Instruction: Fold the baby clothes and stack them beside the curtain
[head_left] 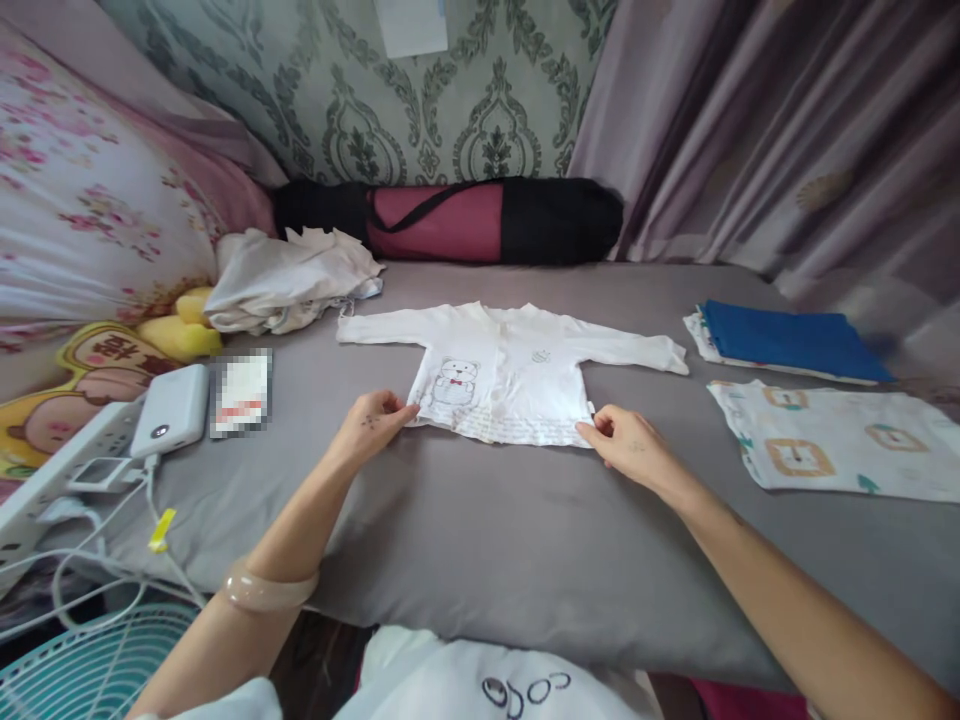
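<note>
A small white long-sleeved baby shirt [517,375] lies spread flat on the grey bed sheet [480,540], its sleeves stretched out to both sides. A bear drawing with a red bow shows on its left half, and a small green print on the other. My left hand [376,420] pinches the shirt's lower left corner between thumb and fingers. At the lower right corner, my right hand [626,440] grips the hem the same way. A pale bangle [270,587] circles my left forearm.
Folded cloths, one blue [795,340] and one patterned white [832,440], lie at right. A crumpled white cloth pile [292,275] sits back left. Along the wall rests a black and maroon long bag [442,220]. A power bank [171,410] and cabled power strip [60,465] are at left.
</note>
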